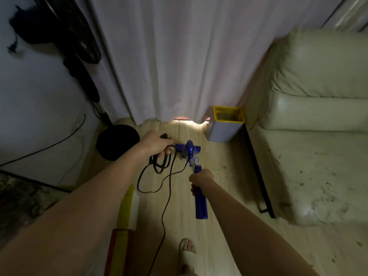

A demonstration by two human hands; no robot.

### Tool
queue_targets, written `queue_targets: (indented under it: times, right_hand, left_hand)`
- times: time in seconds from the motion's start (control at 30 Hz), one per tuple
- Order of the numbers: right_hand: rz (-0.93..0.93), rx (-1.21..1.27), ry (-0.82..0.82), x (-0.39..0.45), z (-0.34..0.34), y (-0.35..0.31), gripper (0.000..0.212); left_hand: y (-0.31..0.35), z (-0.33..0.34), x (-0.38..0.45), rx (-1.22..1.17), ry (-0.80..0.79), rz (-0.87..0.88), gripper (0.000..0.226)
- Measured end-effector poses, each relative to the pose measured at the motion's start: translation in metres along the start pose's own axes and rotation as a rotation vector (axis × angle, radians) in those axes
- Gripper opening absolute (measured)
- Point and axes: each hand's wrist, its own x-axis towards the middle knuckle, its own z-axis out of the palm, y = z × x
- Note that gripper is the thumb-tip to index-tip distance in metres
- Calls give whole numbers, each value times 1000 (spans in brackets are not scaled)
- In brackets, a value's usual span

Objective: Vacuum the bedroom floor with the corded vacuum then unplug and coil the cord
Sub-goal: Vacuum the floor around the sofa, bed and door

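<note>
Blue plastic marks the corded vacuum [191, 156], which stands on the pale wooden floor [229, 236] with its floor head just short of the curtain hem. Its long handle is gripped by the right hand [201, 180], fingers curled round the shaft above the handle's lower end. Several loops of the black cord [161, 166] are held bunched in the left hand [154, 144], whose fingers are closed round them just left of the vacuum's head. From the loops a slack length of cord is draped in a curve over the floor, and a further run is led back toward the bottom edge of the view, beside a foot in a pale slipper [187, 250]. Where the cord ends cannot be told.

A pale curtain [169, 56] is hung across the far side, with light seen under its hem. A grey bin with a yellow rim [227, 124] is set upright on the floor near the curtain, right of the vacuum, close to a cream leather sofa [310, 126] whose seat is speckled with dark debris. A black standing fan [117, 142] is placed at the left, its round base on the floor just beside the left hand in the view. A yellow and red object [123, 216] is seen at the lower left; what it is cannot be told.
</note>
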Motion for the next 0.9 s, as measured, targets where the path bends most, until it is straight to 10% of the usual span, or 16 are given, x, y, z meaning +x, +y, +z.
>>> queue_targets:
  times: [0.9]
  right_hand:
    - [-30, -12, -122, 177, -45, -148, 29]
  left_hand:
    - [57, 28, 153, 38, 33, -75, 19]
